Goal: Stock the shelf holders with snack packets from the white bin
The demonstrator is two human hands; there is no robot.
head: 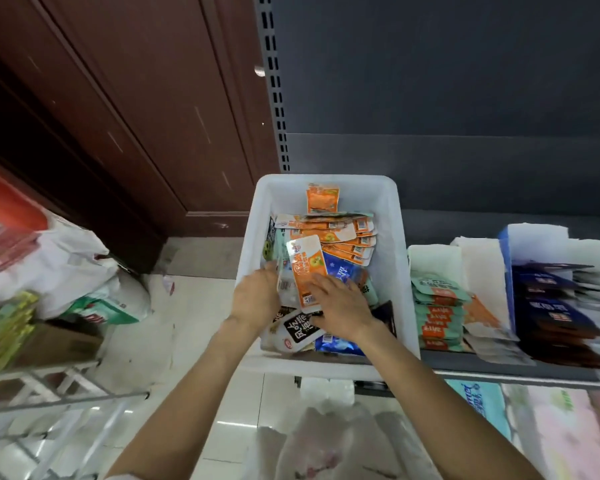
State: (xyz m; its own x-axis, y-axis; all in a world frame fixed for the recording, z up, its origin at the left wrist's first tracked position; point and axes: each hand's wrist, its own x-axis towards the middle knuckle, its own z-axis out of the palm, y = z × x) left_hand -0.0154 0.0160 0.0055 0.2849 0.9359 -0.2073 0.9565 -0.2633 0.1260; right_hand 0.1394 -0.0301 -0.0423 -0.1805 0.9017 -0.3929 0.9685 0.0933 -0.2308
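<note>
The white bin (pixel 397 258) stands on the dark shelf, filled with orange, blue, black and green snack packets. A fan of orange packets (pixel 343 237) lies near its middle, and one more stands at the back wall. Both hands are inside the bin. My left hand (pixel 255 299) grips a small stack topped by an orange-and-white packet (pixel 305 271). My right hand (pixel 340 311) lies flat with spread fingers on that stack's lower end. To the right of the bin stand the shelf holders (pixel 482 268), one with green-and-orange packets (pixel 437 306), another with dark blue packets (pixel 551 306).
A dark brown wooden door fills the left background. White plastic bags (pixel 59 268) and a cardboard box (pixel 56 344) sit on the tiled floor at left, by a metal rack (pixel 49 393). Another white bag (pixel 326 441) lies below the shelf edge.
</note>
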